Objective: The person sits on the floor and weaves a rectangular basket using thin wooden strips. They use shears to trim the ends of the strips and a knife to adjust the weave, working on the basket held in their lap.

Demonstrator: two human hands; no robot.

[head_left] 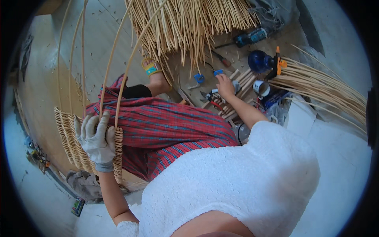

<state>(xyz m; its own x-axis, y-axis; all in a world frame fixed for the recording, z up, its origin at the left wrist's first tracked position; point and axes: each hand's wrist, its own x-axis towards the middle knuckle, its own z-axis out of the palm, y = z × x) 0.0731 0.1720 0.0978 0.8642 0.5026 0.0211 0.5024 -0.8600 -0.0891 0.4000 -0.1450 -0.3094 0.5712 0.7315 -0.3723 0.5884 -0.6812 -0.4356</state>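
My left hand (96, 138), in a pale work glove, grips the upper edge of a partly woven wicker basket (68, 136) at the left. Long bare stakes (106, 75) rise from the weave past its fingers. On the right, my bare right hand (226, 87) reaches down among tools on the floor. Its fingertips meet a small blue object (218, 72), whose kind is too small to make out. Another small blue item (199, 78) lies just left of it. Red-handled pruners (215, 104) lie below the hand, beside short cut sticks (245, 81).
A large bundle of peeled rods (189, 27) lies ahead; another rod bundle (323, 83) extends right. Near it stand a blue spray bottle (260, 62) with an orange trigger and a mug (261, 87). A blue power tool (250, 37) lies behind. Red plaid cloth (166, 122) covers my lap.
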